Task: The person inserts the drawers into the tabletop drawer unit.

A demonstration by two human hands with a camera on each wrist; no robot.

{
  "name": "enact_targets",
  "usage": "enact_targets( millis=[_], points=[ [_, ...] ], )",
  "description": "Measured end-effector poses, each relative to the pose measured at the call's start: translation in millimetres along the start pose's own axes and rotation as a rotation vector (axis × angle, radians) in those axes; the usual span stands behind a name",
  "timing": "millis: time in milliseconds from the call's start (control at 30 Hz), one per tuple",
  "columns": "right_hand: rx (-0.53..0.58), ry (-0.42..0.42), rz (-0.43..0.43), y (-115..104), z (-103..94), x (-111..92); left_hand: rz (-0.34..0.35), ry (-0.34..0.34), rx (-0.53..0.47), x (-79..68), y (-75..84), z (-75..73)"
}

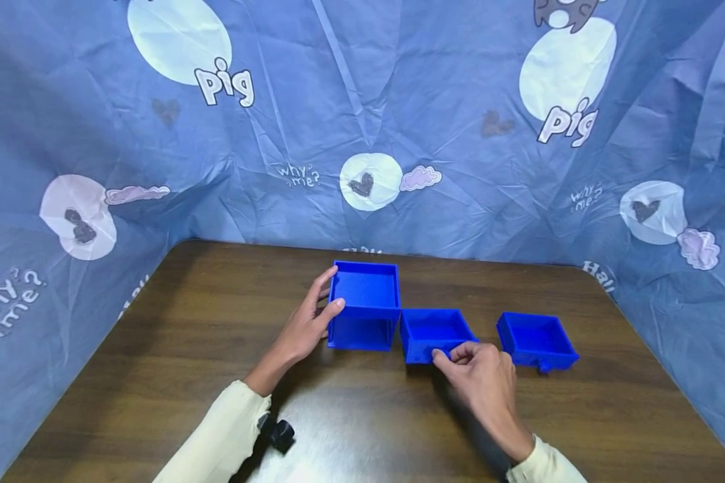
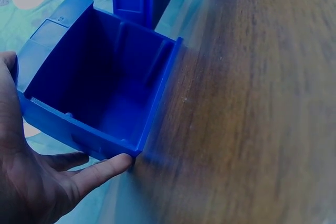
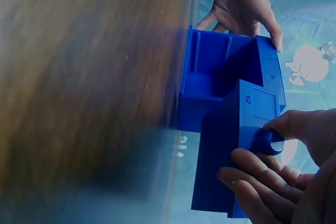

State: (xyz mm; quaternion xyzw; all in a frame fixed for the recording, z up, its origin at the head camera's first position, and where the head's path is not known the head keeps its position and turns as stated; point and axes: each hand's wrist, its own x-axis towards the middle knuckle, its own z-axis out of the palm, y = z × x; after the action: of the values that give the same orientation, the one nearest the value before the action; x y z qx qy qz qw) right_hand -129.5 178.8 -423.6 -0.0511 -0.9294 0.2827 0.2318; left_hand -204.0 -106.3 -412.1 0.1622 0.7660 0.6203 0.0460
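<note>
A blue box-like cabinet (image 1: 365, 290) stands near the middle of the table, its lower front compartment hollow and facing me. My left hand (image 1: 302, 330) grips its left side, the thumb at the upper front edge and the fingers along the side. Just right of the cabinet is a blue drawer (image 1: 436, 325), open at the top. With thumb and fingers my right hand (image 1: 485, 381) pinches the round knob (image 3: 270, 142) on that drawer's front. Whether the drawer touches the table cannot be told. Inside, both the compartment (image 2: 100, 77) and the drawer hold nothing visible.
Farther right on the brown wooden table (image 1: 362, 409) sits a second blue drawer (image 1: 536, 335), its knob toward me. A blue printed cloth (image 1: 368, 121) hangs behind and beside the table. A small black device (image 1: 280, 435) is at my left wrist.
</note>
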Motion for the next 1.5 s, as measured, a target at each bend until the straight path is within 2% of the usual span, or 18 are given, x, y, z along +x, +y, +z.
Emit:
enact_targets(
  millis=[333,833,1100,1267,1500],
  points=[
    [0.004,-0.009,-0.055,-6.8,1.5,0.2,0.002,0.011,0.032,11.5,2.9,-2.7],
    [-0.056,0.005,-0.095,-7.5,-0.4,-4.8,0.030,0.005,0.045,20.8,3.4,1.1],
    [-0.108,-0.034,-0.101,-12.6,-7.3,-16.2,0.054,0.036,0.058,34.2,-31.3,2.7],
    [-0.128,-0.083,-0.106,-20.6,-9.1,-29.1,0.068,0.046,0.080,28.2,-36.8,3.7],
    [-0.096,-0.101,-0.139,-32.4,-3.2,-48.8,0.052,0.073,0.078,15.4,-39.0,5.2]
  ],
)
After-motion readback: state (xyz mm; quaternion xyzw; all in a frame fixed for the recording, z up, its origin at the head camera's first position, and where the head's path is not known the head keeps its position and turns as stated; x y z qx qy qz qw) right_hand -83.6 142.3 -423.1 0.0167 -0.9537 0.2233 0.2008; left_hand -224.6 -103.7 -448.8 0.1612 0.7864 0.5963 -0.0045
